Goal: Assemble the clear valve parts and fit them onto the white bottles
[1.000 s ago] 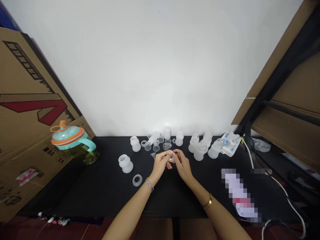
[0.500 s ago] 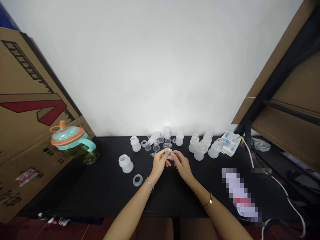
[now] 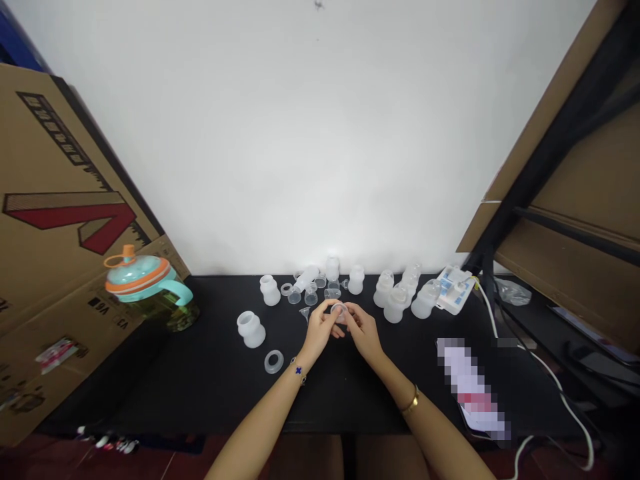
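Between both hands is a small clear round bottle part (image 3: 339, 309), partly covered by fingers; I cannot tell whether it is a cap or a ring. My left hand (image 3: 320, 327) grips its left side with the thumb on top. My right hand (image 3: 364, 328) pinches it from the right. A clear funnel-shaped piece (image 3: 305, 313) lies just left of my left hand. Nearer the front lie a translucent ring (image 3: 274, 361) and a tilted open white baby bottle (image 3: 251, 329). Behind the hands, several clear domed caps (image 3: 311, 294) are grouped with another open bottle (image 3: 270, 291).
Several bottles with clear tops (image 3: 396, 305) stand to the right, beside a white box with a blue label (image 3: 455, 289). A blurred phone-like object (image 3: 473, 390) and a white cable (image 3: 555, 380) lie at right. A large teal-lidded jug (image 3: 150, 287) stands left by a cardboard box (image 3: 60, 200).
The clear part has turned in my fingers, and its rim now faces up more. My hands stay at nearly the same place. The whole view has shifted slightly.
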A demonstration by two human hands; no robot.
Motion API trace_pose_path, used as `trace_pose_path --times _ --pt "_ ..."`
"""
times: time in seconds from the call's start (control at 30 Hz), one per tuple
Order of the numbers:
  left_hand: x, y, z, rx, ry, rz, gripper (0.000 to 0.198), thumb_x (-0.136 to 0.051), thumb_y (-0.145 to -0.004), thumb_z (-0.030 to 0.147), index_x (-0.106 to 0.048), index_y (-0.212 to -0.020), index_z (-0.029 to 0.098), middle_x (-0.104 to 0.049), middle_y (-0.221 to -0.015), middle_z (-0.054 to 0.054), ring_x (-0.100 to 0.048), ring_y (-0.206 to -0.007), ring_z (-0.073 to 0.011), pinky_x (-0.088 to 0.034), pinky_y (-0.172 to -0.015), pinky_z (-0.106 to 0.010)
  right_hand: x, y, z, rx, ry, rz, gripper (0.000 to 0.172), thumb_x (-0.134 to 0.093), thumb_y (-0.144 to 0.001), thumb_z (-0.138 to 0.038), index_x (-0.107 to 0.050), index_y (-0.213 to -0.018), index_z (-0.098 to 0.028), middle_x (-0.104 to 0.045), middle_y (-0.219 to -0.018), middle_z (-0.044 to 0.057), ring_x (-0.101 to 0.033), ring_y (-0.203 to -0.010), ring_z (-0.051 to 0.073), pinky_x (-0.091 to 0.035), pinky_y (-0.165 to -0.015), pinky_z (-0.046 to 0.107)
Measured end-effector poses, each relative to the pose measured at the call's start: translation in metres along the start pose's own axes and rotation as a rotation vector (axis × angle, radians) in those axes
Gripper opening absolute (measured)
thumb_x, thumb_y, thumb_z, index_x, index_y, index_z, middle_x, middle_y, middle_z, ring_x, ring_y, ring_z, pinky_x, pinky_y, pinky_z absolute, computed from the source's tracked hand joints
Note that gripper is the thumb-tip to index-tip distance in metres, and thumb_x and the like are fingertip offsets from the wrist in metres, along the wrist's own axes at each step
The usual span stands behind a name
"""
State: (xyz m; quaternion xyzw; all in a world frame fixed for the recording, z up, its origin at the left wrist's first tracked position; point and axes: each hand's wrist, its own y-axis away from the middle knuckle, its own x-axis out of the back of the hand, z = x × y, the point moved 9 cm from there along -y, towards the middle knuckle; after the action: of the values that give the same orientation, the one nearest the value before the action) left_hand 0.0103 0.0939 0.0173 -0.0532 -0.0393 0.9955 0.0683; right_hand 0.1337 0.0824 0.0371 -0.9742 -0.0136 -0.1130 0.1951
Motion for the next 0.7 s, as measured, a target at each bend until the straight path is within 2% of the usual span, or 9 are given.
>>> trace_pose_path --times 0.27,0.5,0.7 --pt "0.003 -0.004 -0.006 0.004 -0.022 -0.009 0.054 -0.066 -0.084 0.058 -0.065 -0.114 0.013 -0.071 -0.063 -0.002 -0.066 -0.045 -0.0161 -0.048 -0.043 -0.021 -0.002 -0.001 0.002 0.009 0.016 -0.012 0.033 -0.052 -0.097 -0.045 -0.071 -0.107 -0.020 -0.073 -0.085 0.004 -0.064 -0.066 0.017 -0.050 -0.058 0.025" --pt "0.003 0.004 0.014 -0.106 -0.146 0.018 0.045 -0.063 -0.089 0.052 -0.069 -0.111 0.013 -0.069 -0.061 -0.001 -0.064 -0.047 -0.0140 -0.047 -0.046 -0.020 -0.001 0.003 -0.004 0.013 0.016 -0.012 0.033 -0.053 -0.098 -0.047 -0.071 -0.103 -0.019 -0.073 -0.080 0.003 -0.063 -0.062 0.016 -0.048 -0.058 0.025" --pt "0.003 0.004 0.017 -0.113 -0.196 -0.005 0.039 -0.061 -0.090 0.047 -0.074 -0.105 0.013 -0.068 -0.058 -0.002 -0.057 -0.041 -0.0119 -0.041 -0.041 -0.020 -0.001 0.006 -0.008 0.002 0.066 -0.026 0.033 -0.057 -0.095 -0.047 -0.072 -0.096 -0.018 -0.070 -0.071 0.002 -0.061 -0.058 0.016 -0.044 -0.053 0.024"
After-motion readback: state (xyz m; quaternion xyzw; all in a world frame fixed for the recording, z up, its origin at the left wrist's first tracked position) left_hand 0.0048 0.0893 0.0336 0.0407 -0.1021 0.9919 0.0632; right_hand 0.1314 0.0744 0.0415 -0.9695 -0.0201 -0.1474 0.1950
